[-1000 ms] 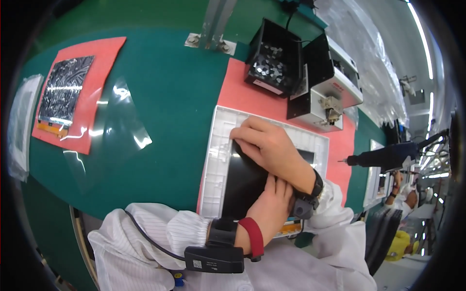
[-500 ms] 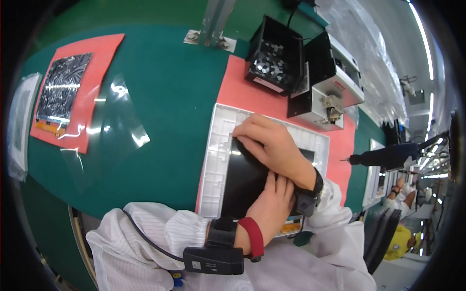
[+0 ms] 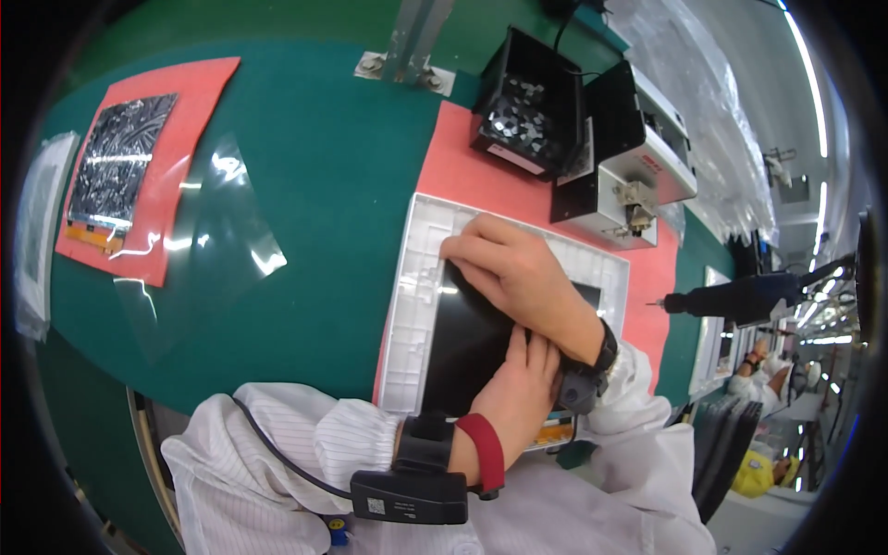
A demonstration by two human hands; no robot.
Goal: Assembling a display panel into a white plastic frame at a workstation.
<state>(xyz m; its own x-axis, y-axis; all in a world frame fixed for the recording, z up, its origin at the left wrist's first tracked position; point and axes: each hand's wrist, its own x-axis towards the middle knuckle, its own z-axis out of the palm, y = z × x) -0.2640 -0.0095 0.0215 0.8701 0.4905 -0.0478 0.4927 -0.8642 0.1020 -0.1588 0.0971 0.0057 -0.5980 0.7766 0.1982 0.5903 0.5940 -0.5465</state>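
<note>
Nearest, the left hand [image 3: 513,393] lies flat, fingers together, on the lower part of a black display panel [image 3: 467,338] seated in a white moulded tray [image 3: 416,305] on the pink mat [image 3: 462,166], while the right hand [image 3: 518,277] presses curled fingers on its upper edge, neither seeming to grip it. The panel looks thin, stiff, glossy and fragile, best taken by its edges; beyond stand a black parts bin [image 3: 527,116] and a hanging electric screwdriver [image 3: 740,298]. Against a second ago, both hands have hardly moved

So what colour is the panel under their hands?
Glossy black, the panel sits in a white tray; head view.
</note>
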